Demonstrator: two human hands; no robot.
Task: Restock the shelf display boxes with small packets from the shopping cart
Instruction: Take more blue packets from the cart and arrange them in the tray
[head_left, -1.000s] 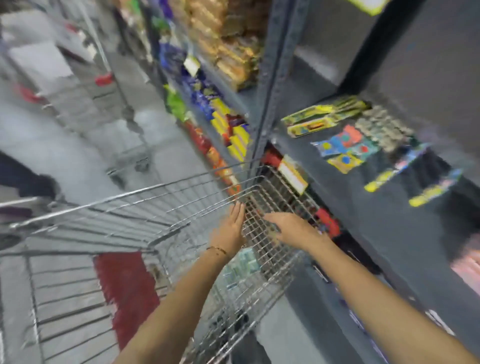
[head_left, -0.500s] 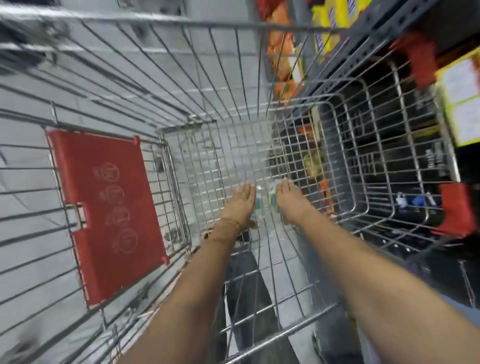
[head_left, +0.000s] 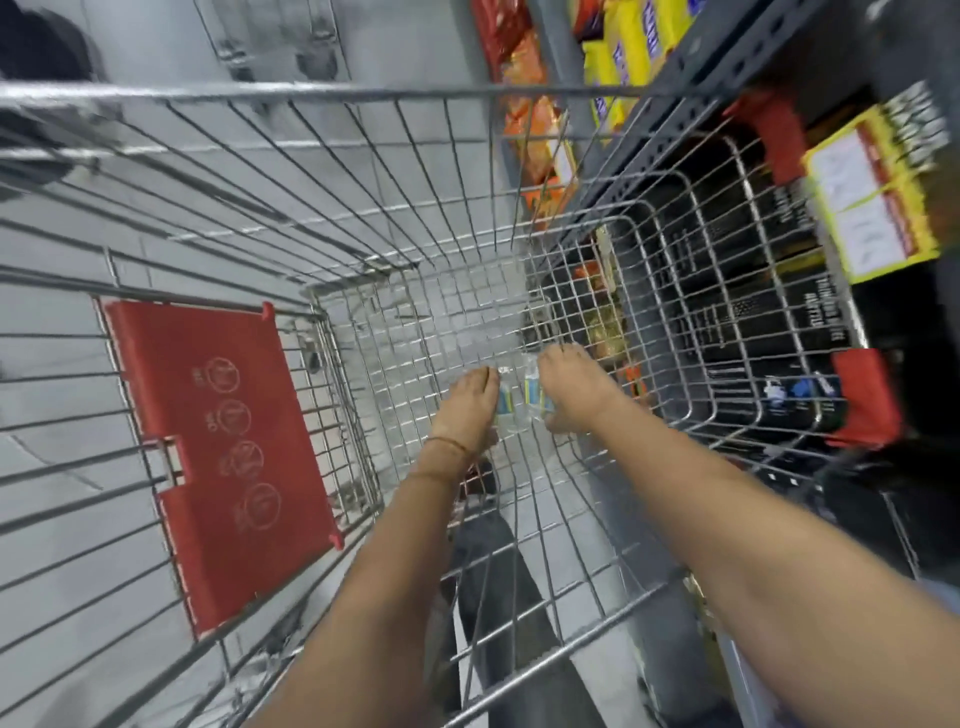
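Note:
I look straight down into a wire shopping cart (head_left: 363, 93). A few small packets (head_left: 519, 400), clear with blue and yellow print, lie on its mesh floor. My left hand (head_left: 470, 405) rests on their left side and my right hand (head_left: 571, 389) on their right side, both reaching deep into the basket with fingers pressed around the packets. Whether either hand has closed on them is hidden by the hands themselves. The shelf display boxes are out of sight.
A red plastic child-seat flap (head_left: 223, 457) hangs on the cart's left wall. Grey shelving (head_left: 701, 78) with yellow and orange snack packs (head_left: 628, 47) runs along the right, plus a yellow box (head_left: 872, 208). Grey floor lies beyond the cart.
A second ago I faced the shelf with both hands above the cart rim. The view has tipped down and both hands have gone to the cart floor, closing in around the packets.

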